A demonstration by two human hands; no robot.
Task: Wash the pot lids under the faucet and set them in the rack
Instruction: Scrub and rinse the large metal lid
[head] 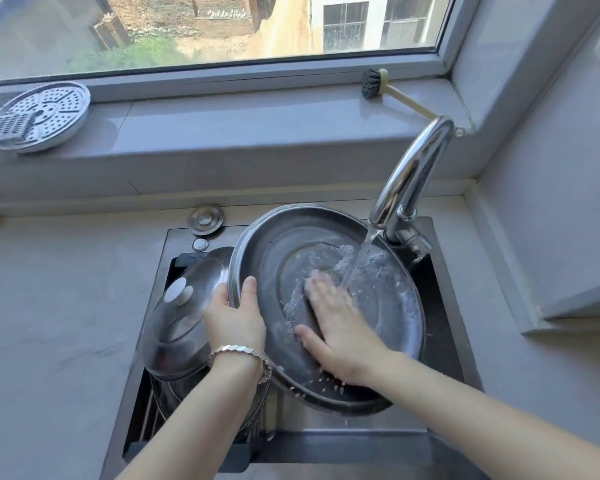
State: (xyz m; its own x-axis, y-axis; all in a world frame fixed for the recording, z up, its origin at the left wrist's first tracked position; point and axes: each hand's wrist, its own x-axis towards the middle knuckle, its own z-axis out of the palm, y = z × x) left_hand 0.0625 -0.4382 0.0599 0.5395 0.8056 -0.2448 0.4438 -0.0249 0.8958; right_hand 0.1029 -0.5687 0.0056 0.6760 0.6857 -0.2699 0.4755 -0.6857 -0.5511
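The left grip is grasping the rim of the big steel lid over the sink. The right grip, released and flat, is pressing the lid's inside, water from the faucet running just beyond it. A knobbed lid is sitting left of the left grip.

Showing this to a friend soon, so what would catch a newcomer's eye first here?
The big steel lid, tilted over the sink at centre, with water from the faucet splashing inside it. The left hand grips its rim while the right hand lies flat on its wet inside. A second lid with a white knob sits left of it.
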